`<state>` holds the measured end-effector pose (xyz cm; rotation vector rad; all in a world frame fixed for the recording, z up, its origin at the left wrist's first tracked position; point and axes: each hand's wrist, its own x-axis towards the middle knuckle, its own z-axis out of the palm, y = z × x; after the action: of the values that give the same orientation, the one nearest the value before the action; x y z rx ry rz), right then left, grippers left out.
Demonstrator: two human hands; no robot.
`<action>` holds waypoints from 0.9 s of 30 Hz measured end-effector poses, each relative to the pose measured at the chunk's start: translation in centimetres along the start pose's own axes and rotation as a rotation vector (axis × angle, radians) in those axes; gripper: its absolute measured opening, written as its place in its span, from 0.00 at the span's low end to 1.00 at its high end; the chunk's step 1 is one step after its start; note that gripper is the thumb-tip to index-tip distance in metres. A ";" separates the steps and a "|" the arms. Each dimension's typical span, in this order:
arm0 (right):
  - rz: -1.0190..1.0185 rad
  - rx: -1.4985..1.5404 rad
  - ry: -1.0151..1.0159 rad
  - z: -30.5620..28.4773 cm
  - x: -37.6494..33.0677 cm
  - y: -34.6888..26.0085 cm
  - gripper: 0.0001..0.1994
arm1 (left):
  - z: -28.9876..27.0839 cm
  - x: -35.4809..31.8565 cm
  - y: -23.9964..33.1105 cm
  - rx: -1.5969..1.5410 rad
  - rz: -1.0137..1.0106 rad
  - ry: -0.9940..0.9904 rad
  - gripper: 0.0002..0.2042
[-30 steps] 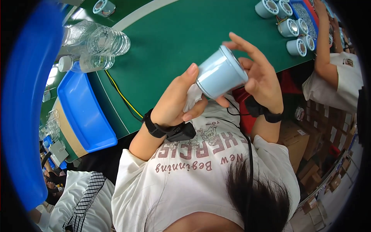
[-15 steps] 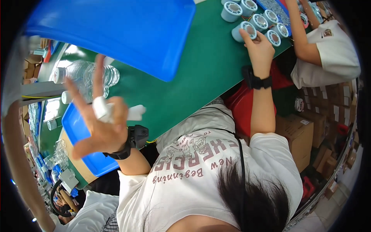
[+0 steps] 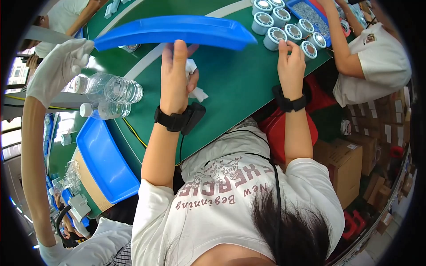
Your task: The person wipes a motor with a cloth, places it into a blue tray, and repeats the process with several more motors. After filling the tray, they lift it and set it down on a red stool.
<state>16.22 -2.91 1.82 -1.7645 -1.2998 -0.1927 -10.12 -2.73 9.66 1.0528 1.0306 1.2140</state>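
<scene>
My left hand [image 3: 175, 86] is raised, with a crumpled white tissue [image 3: 191, 71] tucked in its curled fingers. Its thumb and upper fingers reach the near edge of a blue plastic tray [image 3: 173, 33], tilted above the table; whether they grip it is unclear. Another person's white-gloved hand [image 3: 62, 62] is at the tray's left end. At the right, my right hand [image 3: 291, 71] has loosely bent fingers and seems to hold nothing. Its thumb is close beside a pale blue round motor-like part [image 3: 275, 39], one of several standing in a group.
Two clear plastic bottles [image 3: 117, 91] lie on the green table [image 3: 213, 88] at the left. Below them is a second blue tray [image 3: 104, 155]. A blue tray of small parts [image 3: 310, 20] stands at the far right, near a person in a white shirt [image 3: 377, 66]. Cardboard boxes [image 3: 341, 164] are stacked lower right.
The held-up blue tray has swung from lying broad over the table to a narrow tilted view farther away. My left hand moved right to its edge. My right hand let go of the round part.
</scene>
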 end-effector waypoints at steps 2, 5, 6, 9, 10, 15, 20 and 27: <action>0.183 0.289 -0.253 -1.1 0.1 -1.1 0.29 | -0.2 0.2 0.3 -0.275 -0.083 -0.042 0.30; 0.550 0.861 -0.771 -2.2 0.8 -4.1 0.28 | -1.1 0.9 -0.2 -0.403 -0.161 -0.027 0.23; 0.640 0.950 -0.873 -2.1 1.1 -5.2 0.27 | -1.4 1.4 -0.6 -0.394 -0.198 0.003 0.21; 0.806 1.130 -1.091 -0.9 1.6 -7.6 0.26 | -1.9 1.3 -1.3 -0.368 -0.221 0.023 0.17; 0.768 1.120 -1.036 -0.4 1.1 -8.0 0.25 | -1.9 1.0 -1.5 -0.353 -0.220 0.008 0.15; 0.453 1.126 -0.683 0.4 -1.3 -7.4 0.20 | -1.4 -1.3 -1.5 -0.228 -0.138 -0.026 0.15; 0.314 0.935 -0.366 -4.8 -0.8 -6.9 0.17 | -2.2 -4.5 -0.5 0.077 0.045 -0.219 0.17; 0.307 0.694 -0.354 -13.5 -4.5 -3.6 0.21 | -6.9 -8.7 -0.8 -0.346 0.006 -0.048 0.21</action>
<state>16.27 -15.71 8.97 -1.3864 -1.1207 0.6947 -17.30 -10.98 7.81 0.8102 0.7468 1.3101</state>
